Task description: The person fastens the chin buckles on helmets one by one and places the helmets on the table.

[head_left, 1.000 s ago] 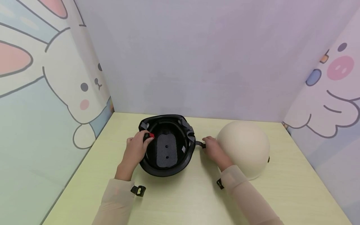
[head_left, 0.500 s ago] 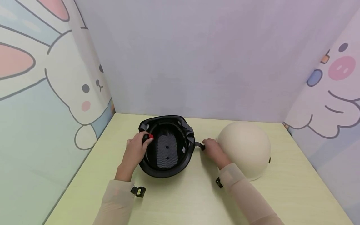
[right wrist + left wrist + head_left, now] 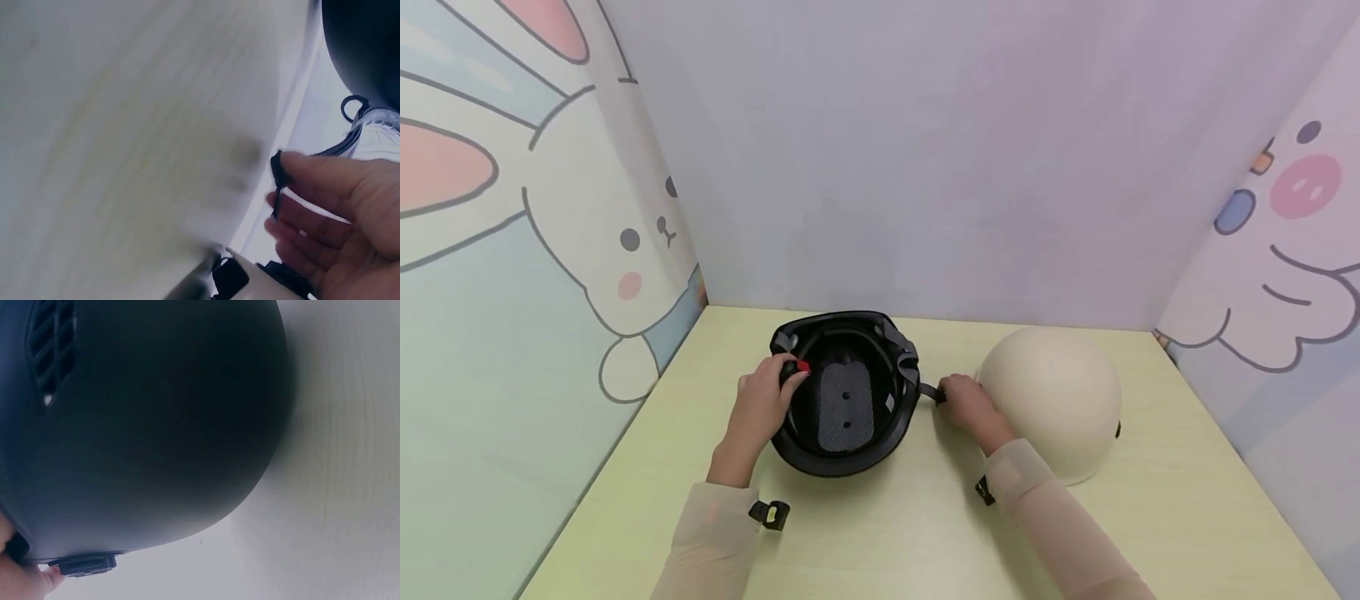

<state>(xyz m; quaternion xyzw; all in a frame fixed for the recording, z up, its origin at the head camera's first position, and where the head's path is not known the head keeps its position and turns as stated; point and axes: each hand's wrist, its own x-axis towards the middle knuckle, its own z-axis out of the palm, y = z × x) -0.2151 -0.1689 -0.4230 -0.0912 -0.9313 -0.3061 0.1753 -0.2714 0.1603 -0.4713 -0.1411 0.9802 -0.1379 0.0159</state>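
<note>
A black helmet (image 3: 842, 465) lies upside down on the table, its padded inside facing up. At its left rim my left hand (image 3: 758, 404) pinches a black buckle with a red part (image 3: 803, 367). On the other side my right hand (image 3: 972, 408) holds the end of a black strap (image 3: 931, 392) that runs out from the right rim. In the left wrist view the smooth outer shell (image 3: 162, 431) fills much of the picture, with a few fingertips at the lower left. The right wrist view shows the thumb and fingers (image 3: 319, 169) pinching a small black strap end (image 3: 277, 172).
A cream helmet (image 3: 1051, 392) sits dome up on the pale table (image 3: 880, 533), right beside my right hand and forearm. A plain pale curtain (image 3: 910, 167) stands behind the table, with cartoon-printed curtains at both sides.
Both hands stay at the black helmet with their holds. The right fingers look slightly more drawn in at the strap end. The whole head view has shifted a little.
</note>
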